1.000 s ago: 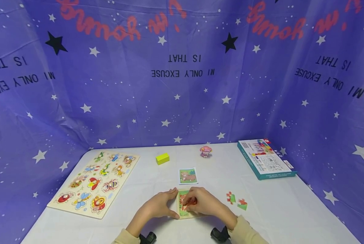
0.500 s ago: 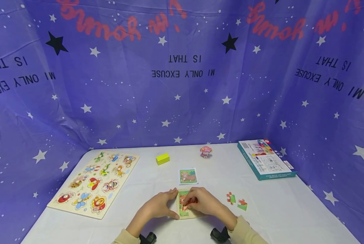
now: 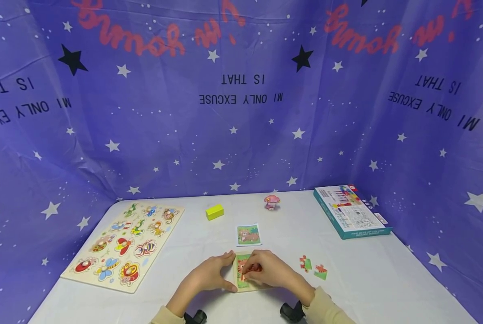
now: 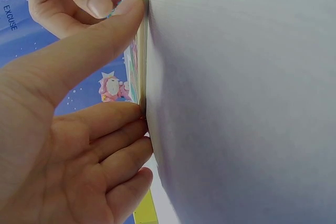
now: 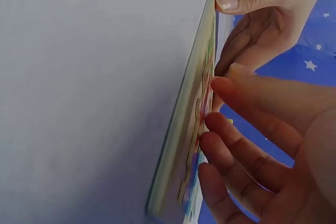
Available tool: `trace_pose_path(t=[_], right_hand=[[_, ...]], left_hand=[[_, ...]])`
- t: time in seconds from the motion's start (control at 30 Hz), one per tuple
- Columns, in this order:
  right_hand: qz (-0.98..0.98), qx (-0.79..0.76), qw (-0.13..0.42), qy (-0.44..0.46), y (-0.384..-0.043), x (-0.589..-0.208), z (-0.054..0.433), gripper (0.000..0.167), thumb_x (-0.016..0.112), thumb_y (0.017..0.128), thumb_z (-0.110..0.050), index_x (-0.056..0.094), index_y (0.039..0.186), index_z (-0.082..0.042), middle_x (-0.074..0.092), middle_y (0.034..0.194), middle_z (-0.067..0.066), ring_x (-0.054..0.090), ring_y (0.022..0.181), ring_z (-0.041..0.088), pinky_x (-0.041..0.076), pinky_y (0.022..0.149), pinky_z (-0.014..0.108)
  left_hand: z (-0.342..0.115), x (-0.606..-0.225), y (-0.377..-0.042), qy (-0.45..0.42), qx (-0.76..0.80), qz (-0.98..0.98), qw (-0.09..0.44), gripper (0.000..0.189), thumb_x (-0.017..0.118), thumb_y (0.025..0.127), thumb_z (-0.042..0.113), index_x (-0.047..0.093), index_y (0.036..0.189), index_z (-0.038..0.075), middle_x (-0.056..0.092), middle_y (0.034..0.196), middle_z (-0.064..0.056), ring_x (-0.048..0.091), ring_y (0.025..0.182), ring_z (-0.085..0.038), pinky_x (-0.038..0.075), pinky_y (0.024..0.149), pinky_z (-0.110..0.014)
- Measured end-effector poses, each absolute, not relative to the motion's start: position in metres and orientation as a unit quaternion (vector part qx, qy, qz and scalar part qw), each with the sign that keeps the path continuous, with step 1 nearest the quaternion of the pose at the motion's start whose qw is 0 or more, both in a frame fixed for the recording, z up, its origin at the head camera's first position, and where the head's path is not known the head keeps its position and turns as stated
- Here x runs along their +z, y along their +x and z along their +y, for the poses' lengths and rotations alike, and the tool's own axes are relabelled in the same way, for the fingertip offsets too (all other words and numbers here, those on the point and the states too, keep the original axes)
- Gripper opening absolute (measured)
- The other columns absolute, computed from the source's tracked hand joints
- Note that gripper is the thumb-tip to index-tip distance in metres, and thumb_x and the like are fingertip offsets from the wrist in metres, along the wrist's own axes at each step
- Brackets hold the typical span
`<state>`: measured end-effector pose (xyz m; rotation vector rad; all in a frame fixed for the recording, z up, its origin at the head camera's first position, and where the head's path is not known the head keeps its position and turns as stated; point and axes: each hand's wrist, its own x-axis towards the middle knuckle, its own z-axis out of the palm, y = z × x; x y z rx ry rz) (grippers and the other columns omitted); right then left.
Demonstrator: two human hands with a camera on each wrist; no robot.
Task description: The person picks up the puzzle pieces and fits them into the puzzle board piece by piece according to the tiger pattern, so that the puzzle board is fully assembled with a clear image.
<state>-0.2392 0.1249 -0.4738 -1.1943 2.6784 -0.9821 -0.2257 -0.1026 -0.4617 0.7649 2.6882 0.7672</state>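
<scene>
A small wooden puzzle board, with green and orange-red pieces lying in its left part, sits at the front middle of the table. My left hand steadies its left side, thumb at the near corner and relaxed fingers at the far one. Over the board, my right hand has thumb and forefinger together on an orange-red puzzle piece, largely covered by the fingers. In the right wrist view, the other fingertips bend toward the board's face. To the right lie two loose puzzle pieces, red and green.
Behind the board lies a picture card of a brown animal. A large insect peg puzzle fills the left side. Farther back are a yellow block and a pink figurine. A teal-edged box lies at right.
The right fingers shift very slightly over the orange-red piece. The left hand keeps its place at the board's edge, and the loose pieces stay put. The head view tilts a little.
</scene>
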Motion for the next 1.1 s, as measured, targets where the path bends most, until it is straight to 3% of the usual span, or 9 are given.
trace_pose_path(t=[0.2,0.53,0.83,1.1], right_hand=[[0.864,-0.339,0.034,-0.371,-0.242,-0.468,0.142,0.013,0.074,0.086,-0.019,0.076,0.098,-0.015,0.063,0.085,-0.015,0.052,0.069,-0.001,0.048,0.061,0.017],[0.873,-0.337,-0.008,-0.353,-0.242,-0.463,0.194,0.013,0.072,0.087,-0.014,0.074,0.099,-0.009,0.069,0.092,-0.005,0.058,0.078,0.002,0.054,0.065,0.029],[0.881,-0.324,0.016,-0.343,-0.248,-0.458,0.241,0.021,0.074,0.086,-0.013,0.071,0.107,-0.011,0.069,0.1,0.0,0.062,0.086,0.017,0.054,0.066,0.028],[0.889,-0.301,0.049,-0.341,-0.255,-0.452,0.27,0.026,0.075,0.085,-0.016,0.07,0.11,-0.012,0.068,0.103,-0.002,0.062,0.09,0.017,0.056,0.074,0.034]], left_hand=[[-0.102,-0.462,-0.225,0.265,0.266,0.919,0.12,0.094,0.082,0.067,0.044,0.046,0.14,-0.002,0.04,0.148,-0.016,0.039,0.134,-0.036,0.032,0.11,-0.052],[-0.101,-0.463,-0.226,0.267,0.266,0.918,0.121,0.093,0.084,0.067,0.042,0.046,0.14,-0.002,0.04,0.148,-0.016,0.039,0.135,-0.035,0.032,0.11,-0.05],[-0.103,-0.463,-0.226,0.258,0.272,0.918,0.126,0.093,0.084,0.066,0.041,0.046,0.14,-0.001,0.04,0.149,-0.015,0.038,0.135,-0.035,0.031,0.11,-0.051],[-0.103,-0.463,-0.226,0.259,0.275,0.918,0.124,0.093,0.084,0.066,0.041,0.046,0.14,-0.002,0.04,0.148,-0.015,0.039,0.135,-0.035,0.032,0.11,-0.051]])
